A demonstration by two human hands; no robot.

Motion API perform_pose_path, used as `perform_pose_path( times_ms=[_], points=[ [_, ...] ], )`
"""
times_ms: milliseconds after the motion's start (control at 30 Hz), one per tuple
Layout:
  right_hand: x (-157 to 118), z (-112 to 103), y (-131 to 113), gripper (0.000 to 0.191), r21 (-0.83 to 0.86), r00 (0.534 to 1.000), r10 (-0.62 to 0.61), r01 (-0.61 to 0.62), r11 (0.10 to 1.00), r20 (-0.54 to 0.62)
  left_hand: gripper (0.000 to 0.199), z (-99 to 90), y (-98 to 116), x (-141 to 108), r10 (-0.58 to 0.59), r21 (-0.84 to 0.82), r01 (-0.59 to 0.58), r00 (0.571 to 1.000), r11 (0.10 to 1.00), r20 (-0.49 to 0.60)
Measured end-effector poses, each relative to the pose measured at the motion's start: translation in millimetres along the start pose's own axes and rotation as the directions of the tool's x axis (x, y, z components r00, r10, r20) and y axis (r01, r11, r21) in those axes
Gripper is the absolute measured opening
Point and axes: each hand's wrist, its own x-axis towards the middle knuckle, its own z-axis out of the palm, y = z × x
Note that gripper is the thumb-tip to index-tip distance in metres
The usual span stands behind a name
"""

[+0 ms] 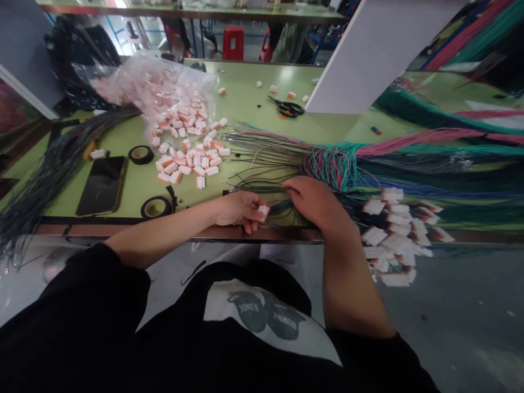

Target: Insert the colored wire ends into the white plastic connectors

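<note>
My left hand (241,210) is closed on a small white and orange plastic connector (263,212) near the front edge of the table. Just to its right, my right hand (309,199) is bent over dark wires (282,206); its fingertips are partly hidden, so whether it grips a wire is unclear. Behind both hands, a bundle of thin wires (335,164) is wrapped with green and pink strands, its loose ends fanning left. A pile of similar connectors (196,158) lies on the green tabletop. Finished-looking connectors on wires (397,224) hang in a cluster beside my right forearm.
A clear plastic bag of connectors (159,87) stands at the back left. Tape rolls (141,155), a phone (101,185) and dark wires (69,147) lie on the left. Black scissors (289,108) rest near a white pillar (360,60). Long coloured wires (446,136) run rightward.
</note>
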Motion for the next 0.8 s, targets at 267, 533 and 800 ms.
perform_pose_path(
  times_ms=[267,533,800],
  points=[
    [31.8,22.8,11.8,0.027,-0.309,0.986,-0.001,-0.052,0.949,-0.168,0.035,-4.2,-2.5,1.5,0.008,0.000,-0.008,0.999,1.000,0.041],
    [31.0,9.4,-0.5,0.016,0.164,0.973,0.039,-0.001,0.986,-0.226,0.028,-5.0,0.1,2.5,0.014,-0.092,-0.011,0.999,0.996,0.030],
    [3.3,9.4,-7.9,0.020,0.554,0.980,-0.186,0.191,0.810,-0.065,0.023,-10.1,0.5,4.0,0.001,-0.197,-0.005,1.000,0.980,-0.021]
  ],
)
